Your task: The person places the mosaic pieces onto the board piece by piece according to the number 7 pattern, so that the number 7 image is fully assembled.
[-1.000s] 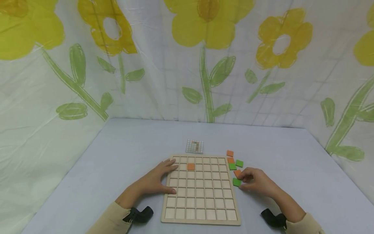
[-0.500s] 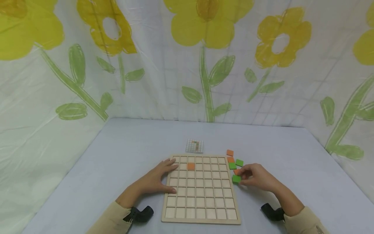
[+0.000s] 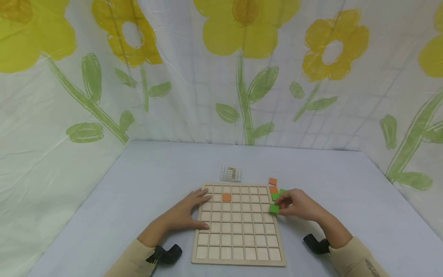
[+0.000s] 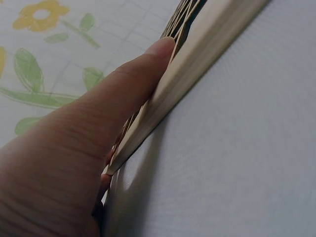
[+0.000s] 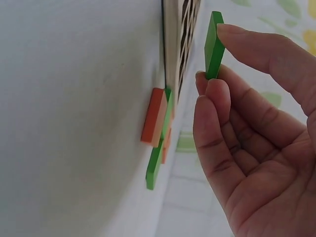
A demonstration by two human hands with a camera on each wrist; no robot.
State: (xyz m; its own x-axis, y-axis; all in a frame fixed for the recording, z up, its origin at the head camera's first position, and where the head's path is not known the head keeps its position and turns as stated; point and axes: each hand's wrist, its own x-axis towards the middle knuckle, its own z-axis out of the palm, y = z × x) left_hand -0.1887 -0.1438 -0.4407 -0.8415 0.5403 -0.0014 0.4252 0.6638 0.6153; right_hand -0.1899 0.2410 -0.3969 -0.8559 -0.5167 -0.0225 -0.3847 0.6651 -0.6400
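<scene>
A pale wooden grid board (image 3: 238, 262) lies on the table, with one orange tile (image 3: 226, 197) in a cell of its second row from the back. My left hand (image 3: 187, 211) rests on the board's left edge, fingers spread; the left wrist view shows its thumb (image 4: 143, 64) along the rim. My right hand (image 3: 300, 205) pinches a green square tile (image 5: 213, 47) between thumb and fingertips. In the head view that tile overlaps the board's right edge; the right wrist view shows it raised off the table.
Loose tiles lie along the board's right side: an orange tile (image 3: 272, 181), another orange tile (image 3: 273, 189) touching a green tile (image 3: 275, 196), and a green tile (image 3: 282, 191) partly behind my hand. A small printed grid card (image 3: 230, 173) lies behind the board.
My right hand has lifted the green tile from beside the board and carried it left and slightly back to the board's edge. My left hand has stayed in place.
</scene>
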